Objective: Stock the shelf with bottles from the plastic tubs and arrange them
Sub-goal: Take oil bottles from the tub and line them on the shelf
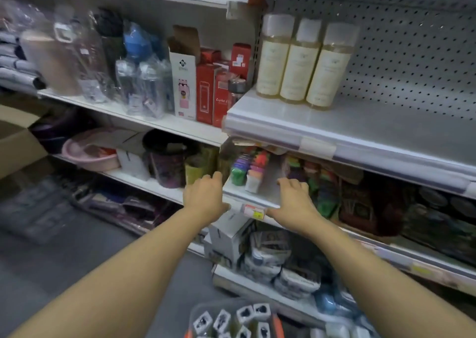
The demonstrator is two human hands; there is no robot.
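Three pale yellow bottles (304,62) with clear caps stand in a row at the left end of the grey upper shelf (360,129). Below me, a plastic tub (195,314) holds several more capped bottles (244,319). Both of my arms reach forward toward the shelf below. My left hand (206,198) hovers with relaxed fingers at the shelf's left corner, holding nothing. My right hand (296,201) lies over the shelf's front edge, its fingers pointing in toward small colourful packages (247,170). The view is motion-blurred.
The left bay holds wrapped drink bottles (144,85), red boxes (208,90), a pink basin (90,152) and a dark cup (167,157). Dark jars (438,209) fill the lower right shelf. Bagged goods (278,260) sit low down. A cardboard box (18,142) stands at the left.
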